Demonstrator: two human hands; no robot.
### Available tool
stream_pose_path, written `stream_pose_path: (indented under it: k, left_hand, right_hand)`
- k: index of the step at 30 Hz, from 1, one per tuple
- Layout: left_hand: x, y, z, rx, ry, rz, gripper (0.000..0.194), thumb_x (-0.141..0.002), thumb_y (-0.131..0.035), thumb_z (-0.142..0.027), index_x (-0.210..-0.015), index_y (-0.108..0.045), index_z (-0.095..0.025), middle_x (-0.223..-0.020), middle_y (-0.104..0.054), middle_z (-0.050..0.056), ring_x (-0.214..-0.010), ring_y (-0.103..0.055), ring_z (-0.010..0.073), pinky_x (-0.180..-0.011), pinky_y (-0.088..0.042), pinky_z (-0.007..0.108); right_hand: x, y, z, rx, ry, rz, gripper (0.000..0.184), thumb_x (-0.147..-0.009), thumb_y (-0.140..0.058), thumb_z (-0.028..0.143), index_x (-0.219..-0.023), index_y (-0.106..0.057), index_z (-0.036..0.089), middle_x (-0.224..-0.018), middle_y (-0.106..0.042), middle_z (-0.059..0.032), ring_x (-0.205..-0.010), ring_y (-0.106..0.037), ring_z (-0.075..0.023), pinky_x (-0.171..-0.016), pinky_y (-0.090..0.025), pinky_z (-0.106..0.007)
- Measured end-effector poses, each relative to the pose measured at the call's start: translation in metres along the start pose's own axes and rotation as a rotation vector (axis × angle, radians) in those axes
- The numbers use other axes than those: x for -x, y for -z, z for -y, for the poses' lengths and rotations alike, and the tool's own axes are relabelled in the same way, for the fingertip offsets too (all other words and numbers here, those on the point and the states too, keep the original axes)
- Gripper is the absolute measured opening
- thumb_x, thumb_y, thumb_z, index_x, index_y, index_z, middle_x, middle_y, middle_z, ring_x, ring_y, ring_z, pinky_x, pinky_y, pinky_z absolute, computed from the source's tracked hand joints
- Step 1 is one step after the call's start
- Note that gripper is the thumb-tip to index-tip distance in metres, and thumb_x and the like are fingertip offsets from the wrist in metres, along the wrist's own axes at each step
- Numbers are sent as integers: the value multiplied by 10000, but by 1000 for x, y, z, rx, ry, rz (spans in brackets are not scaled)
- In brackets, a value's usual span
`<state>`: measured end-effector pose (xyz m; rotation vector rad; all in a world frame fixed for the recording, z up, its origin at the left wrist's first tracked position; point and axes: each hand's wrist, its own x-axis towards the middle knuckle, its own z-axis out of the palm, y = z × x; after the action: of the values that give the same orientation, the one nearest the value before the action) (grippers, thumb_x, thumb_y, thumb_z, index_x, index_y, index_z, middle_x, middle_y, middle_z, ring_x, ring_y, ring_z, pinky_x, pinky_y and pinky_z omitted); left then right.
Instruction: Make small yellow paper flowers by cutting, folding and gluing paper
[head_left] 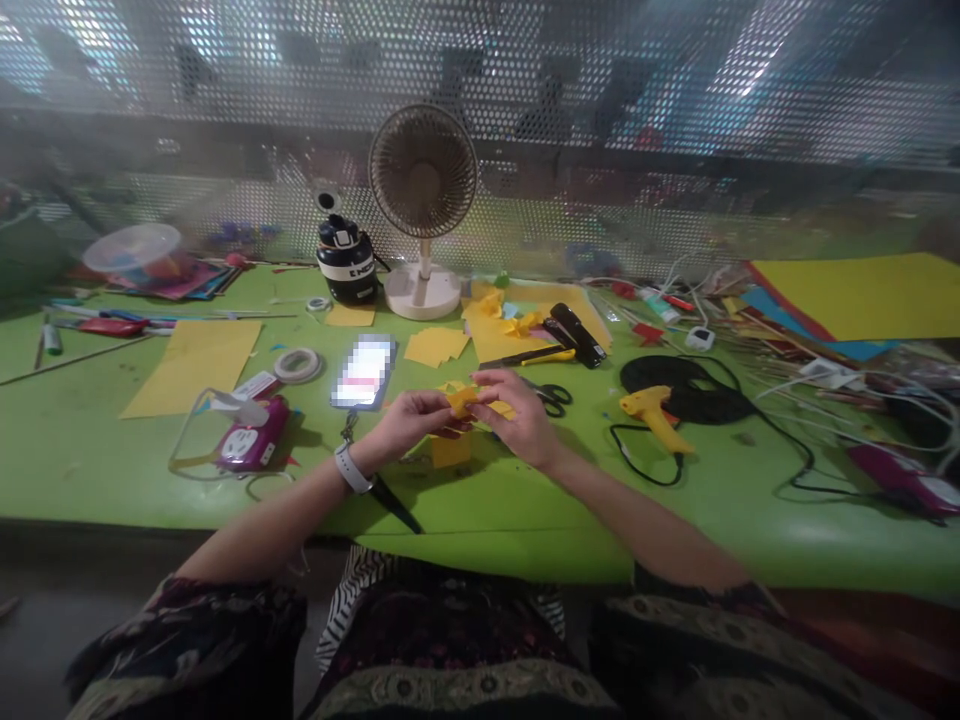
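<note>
Both my hands meet over the green table (90, 440), pinching a small folded piece of yellow paper (463, 399) between them. My left hand (409, 420), with a white watch on its wrist, grips the paper's left end with curled fingers. My right hand (517, 415) holds the right end, fingers closed round it. More yellow paper (450, 450) lies on the table right under my hands. A phone (364, 371) lies just beyond my left hand, and black scissors (553, 397) lie just past my right hand.
A yellow glue gun (656, 412) with a black cord lies at the right. A small fan (423, 200) and a dark jar (346, 262) stand at the back. Yellow sheets (195, 362), a tape roll (298, 364), a purple socket block (251, 440) and a black stapler (577, 333) lie around.
</note>
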<state>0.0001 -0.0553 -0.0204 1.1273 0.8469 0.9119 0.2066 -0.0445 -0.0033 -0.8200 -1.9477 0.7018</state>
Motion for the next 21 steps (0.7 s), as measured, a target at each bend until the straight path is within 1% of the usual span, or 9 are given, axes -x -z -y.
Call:
stream_pose_path:
  k: [2, 4, 6, 8, 11, 15, 18, 21]
  left_hand:
    - [1, 0, 0, -19, -9, 29, 395, -711, -814, -460, -903, -741, -123, -872, -773, 100, -821, -744, 204, -827, -602, 372]
    - [2, 0, -1, -24, -20, 61, 364, -745, -795, -424, -950, -746, -127, -925, -774, 109, -873, -744, 215, -852, -597, 380]
    - [2, 2, -1, -14, -34, 92, 330, -775, -775, -388, -984, -749, -134, -976, -772, 115, -926, -739, 226, -868, -593, 378]
    - [3, 3, -1, -9, -45, 116, 313, -783, -771, -365, -1002, -752, -143, -998, -771, 110, -948, -736, 226, -869, -594, 366]
    - [4, 2, -1, -52, -50, 110, 309, -771, -786, -359, -991, -758, -144, -974, -774, 100, -922, -736, 207, -866, -594, 351]
    - [3, -1, 1, -104, -40, 81, 312, -777, -775, -398, -958, -763, -144, -941, -777, 97, -862, -740, 178, -867, -595, 349]
    - [3, -1, 1, -95, -24, 75, 338, -777, -772, -417, -981, -760, -148, -953, -778, 104, -866, -745, 183, -863, -598, 351]
    - [3, -2, 2, -87, -18, 70, 331, -776, -769, -431, -950, -761, -149, -945, -781, 109, -858, -749, 182, -847, -601, 334]
  right_hand:
    - [0, -2, 1, -24, -85, 15, 291, -892, -633, 507, -850, -680, 223, -1013, -696, -74, -964, -655, -214, -868, -550, -397]
    - [0, -3, 2, -41, -162, 38, 333, -883, -623, 546, -852, -666, 217, -892, -703, -53, -833, -659, -193, -781, -555, -352]
    - [0, -3, 3, -48, -207, 43, 342, -877, -624, 553, -851, -660, 214, -841, -704, -40, -771, -655, -182, -740, -546, -329]
    - [0, -3, 5, -45, -220, 38, 320, -875, -631, 531, -841, -658, 213, -838, -708, -38, -758, -654, -180, -730, -540, -321]
    - [0, -3, 7, -45, -220, 33, 288, -867, -647, 504, -835, -651, 218, -828, -707, -37, -741, -651, -179, -722, -542, -323]
    - [1, -4, 8, -51, -239, 31, 303, -853, -647, 525, -827, -639, 223, -815, -704, -29, -733, -648, -175, -712, -549, -318]
    - [1, -5, 8, -44, -254, 19, 332, -844, -648, 547, -812, -634, 218, -799, -701, -26, -714, -642, -166, -712, -542, -309]
    - [1, -5, 7, -51, -270, 23, 347, -839, -648, 564, -811, -629, 218, -789, -699, -25, -710, -639, -166, -708, -538, -306]
